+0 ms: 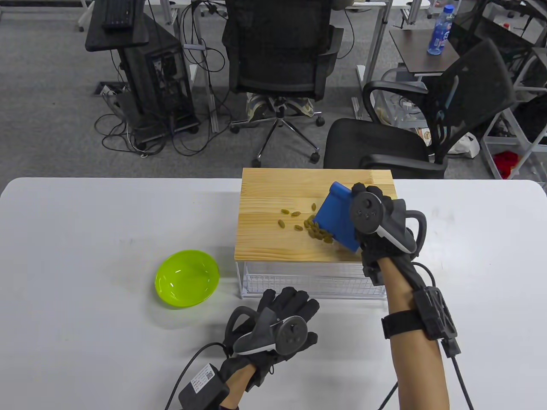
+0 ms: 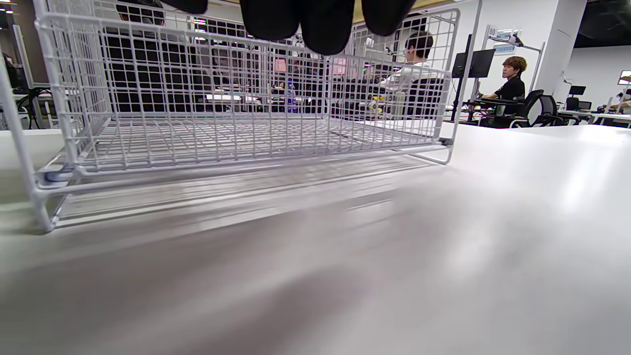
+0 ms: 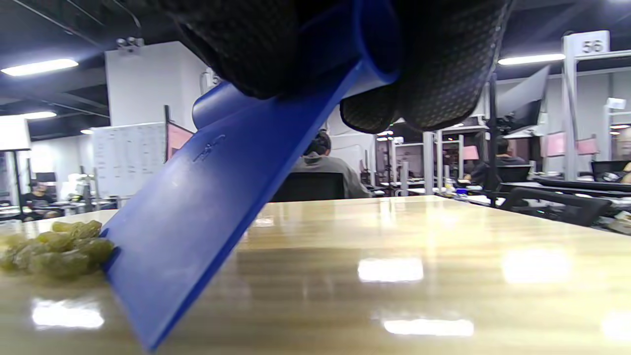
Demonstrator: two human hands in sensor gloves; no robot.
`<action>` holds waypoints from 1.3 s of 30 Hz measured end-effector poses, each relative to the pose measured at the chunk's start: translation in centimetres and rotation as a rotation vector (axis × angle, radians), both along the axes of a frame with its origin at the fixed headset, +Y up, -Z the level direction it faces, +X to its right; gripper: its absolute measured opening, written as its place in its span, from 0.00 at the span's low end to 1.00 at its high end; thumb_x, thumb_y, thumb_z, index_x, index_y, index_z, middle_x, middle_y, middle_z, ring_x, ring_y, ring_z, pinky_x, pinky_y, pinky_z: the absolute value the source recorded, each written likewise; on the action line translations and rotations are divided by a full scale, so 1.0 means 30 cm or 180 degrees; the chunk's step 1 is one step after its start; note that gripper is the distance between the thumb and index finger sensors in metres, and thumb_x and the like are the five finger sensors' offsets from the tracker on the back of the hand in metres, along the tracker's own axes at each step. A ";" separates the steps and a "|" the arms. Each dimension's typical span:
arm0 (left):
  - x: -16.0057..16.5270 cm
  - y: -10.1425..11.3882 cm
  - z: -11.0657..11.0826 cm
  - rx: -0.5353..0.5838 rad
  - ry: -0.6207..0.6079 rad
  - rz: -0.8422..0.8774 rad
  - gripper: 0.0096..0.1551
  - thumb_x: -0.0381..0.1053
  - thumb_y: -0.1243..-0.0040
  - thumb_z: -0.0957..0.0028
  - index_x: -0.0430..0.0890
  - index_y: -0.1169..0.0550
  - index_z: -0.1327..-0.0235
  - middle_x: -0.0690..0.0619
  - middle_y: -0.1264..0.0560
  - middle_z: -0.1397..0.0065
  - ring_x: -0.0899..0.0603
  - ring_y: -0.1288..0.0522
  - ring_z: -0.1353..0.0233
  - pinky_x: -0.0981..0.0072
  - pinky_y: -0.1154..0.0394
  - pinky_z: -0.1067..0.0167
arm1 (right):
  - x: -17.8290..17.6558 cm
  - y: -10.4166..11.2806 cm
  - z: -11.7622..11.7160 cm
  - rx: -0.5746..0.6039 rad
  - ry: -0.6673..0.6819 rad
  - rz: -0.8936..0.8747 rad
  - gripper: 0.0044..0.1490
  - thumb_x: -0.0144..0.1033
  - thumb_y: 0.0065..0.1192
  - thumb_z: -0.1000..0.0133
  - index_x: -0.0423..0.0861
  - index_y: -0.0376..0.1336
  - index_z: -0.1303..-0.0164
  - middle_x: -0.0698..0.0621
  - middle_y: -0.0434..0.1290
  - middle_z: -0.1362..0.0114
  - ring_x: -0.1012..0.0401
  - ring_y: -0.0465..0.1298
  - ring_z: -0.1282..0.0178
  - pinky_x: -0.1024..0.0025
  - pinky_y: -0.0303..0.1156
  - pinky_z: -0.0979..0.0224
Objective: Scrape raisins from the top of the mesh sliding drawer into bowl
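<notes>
1. Raisins, small and yellow-green [image 1: 315, 229], lie on the pale wooden plank top [image 1: 273, 239] of the white wire mesh sliding drawer [image 1: 312, 285], which stands near the middle of the white worktop [image 1: 85, 239], toward its far edge.
2. Most of the raisins are bunched in a heap touching the lower edge of the flat blue plastic scraper [image 1: 335, 220]; a few loose ones lie apart, just left of the heap toward the middle of the plank.
3. The right hand [image 1: 376, 218] holds the scraper by its rolled top rim, its fingers [image 3: 443, 64] curled round that rim and clamped on it.
4. In the right wrist view the scraper is tilted, its bottom edge down on the wood and the raisin heap against its left face.
5. The round lime-green plastic bowl [image 1: 187, 278] stands on the worktop to the left of the drawer, near its front left corner but apart from it.
6. The left hand [image 1: 277, 329] rests on the worktop in front of the drawer, holding nothing; its fingers [image 2: 320, 24] are straight and slightly spread, their tips close to the wire front.
</notes>
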State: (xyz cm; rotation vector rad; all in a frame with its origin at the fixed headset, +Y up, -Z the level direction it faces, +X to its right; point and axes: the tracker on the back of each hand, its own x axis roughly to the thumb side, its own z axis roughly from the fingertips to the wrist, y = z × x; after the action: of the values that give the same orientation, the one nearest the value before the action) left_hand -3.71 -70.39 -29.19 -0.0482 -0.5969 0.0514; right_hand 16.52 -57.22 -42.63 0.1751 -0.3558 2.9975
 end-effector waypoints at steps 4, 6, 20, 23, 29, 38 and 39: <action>-0.002 0.001 -0.002 -0.0014 0.0020 -0.0025 0.43 0.73 0.57 0.48 0.62 0.39 0.17 0.53 0.38 0.10 0.38 0.40 0.10 0.35 0.43 0.18 | -0.020 0.000 0.015 0.0046 0.0246 0.0012 0.37 0.27 0.60 0.39 0.41 0.51 0.20 0.37 0.57 0.20 0.38 0.70 0.26 0.40 0.70 0.30; -0.003 0.002 -0.002 -0.0016 0.0027 -0.0041 0.42 0.73 0.57 0.48 0.62 0.39 0.17 0.53 0.38 0.10 0.38 0.40 0.10 0.35 0.42 0.18 | -0.031 0.004 0.022 0.0090 0.0368 0.0057 0.37 0.27 0.60 0.39 0.41 0.51 0.20 0.38 0.57 0.20 0.38 0.70 0.26 0.40 0.70 0.30; -0.012 -0.009 -0.017 -0.0118 0.0062 0.0001 0.42 0.73 0.57 0.48 0.62 0.38 0.18 0.53 0.37 0.11 0.38 0.39 0.10 0.35 0.42 0.18 | 0.035 0.051 -0.048 0.0411 0.0044 -0.0241 0.37 0.27 0.63 0.40 0.42 0.52 0.21 0.39 0.58 0.21 0.39 0.71 0.27 0.41 0.71 0.30; -0.016 -0.008 -0.024 -0.0149 0.0089 0.0052 0.42 0.73 0.57 0.48 0.62 0.38 0.18 0.53 0.37 0.11 0.38 0.39 0.10 0.35 0.42 0.18 | 0.046 0.036 -0.084 0.0313 -0.0417 -0.0109 0.37 0.27 0.62 0.40 0.41 0.52 0.21 0.38 0.58 0.21 0.39 0.71 0.28 0.42 0.72 0.31; -0.025 -0.007 -0.024 -0.0147 0.0089 0.0060 0.41 0.73 0.57 0.48 0.62 0.37 0.18 0.53 0.37 0.11 0.37 0.39 0.10 0.35 0.42 0.18 | -0.019 0.017 -0.126 0.0275 -0.0509 0.0182 0.37 0.27 0.63 0.40 0.41 0.53 0.21 0.38 0.59 0.21 0.39 0.72 0.28 0.42 0.72 0.31; 0.008 -0.032 -0.033 -0.0250 0.0090 -0.0072 0.41 0.72 0.57 0.48 0.63 0.37 0.18 0.53 0.37 0.10 0.38 0.40 0.09 0.35 0.42 0.17 | -0.110 -0.001 -0.160 0.0096 -0.0044 0.0118 0.36 0.27 0.61 0.39 0.41 0.52 0.21 0.38 0.58 0.21 0.39 0.71 0.26 0.41 0.71 0.30; 0.009 -0.031 -0.033 -0.0263 0.0096 -0.0061 0.41 0.72 0.57 0.48 0.62 0.37 0.18 0.53 0.37 0.10 0.38 0.40 0.09 0.35 0.42 0.17 | -0.116 -0.004 -0.158 0.0090 0.0009 0.0097 0.36 0.27 0.61 0.39 0.41 0.52 0.21 0.38 0.58 0.21 0.39 0.71 0.26 0.40 0.70 0.30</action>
State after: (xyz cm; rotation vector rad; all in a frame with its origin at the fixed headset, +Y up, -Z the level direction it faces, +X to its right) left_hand -3.44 -71.33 -30.17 -0.1329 -0.5639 0.0579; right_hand 13.05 -57.34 -47.36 0.1893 -0.3988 3.0231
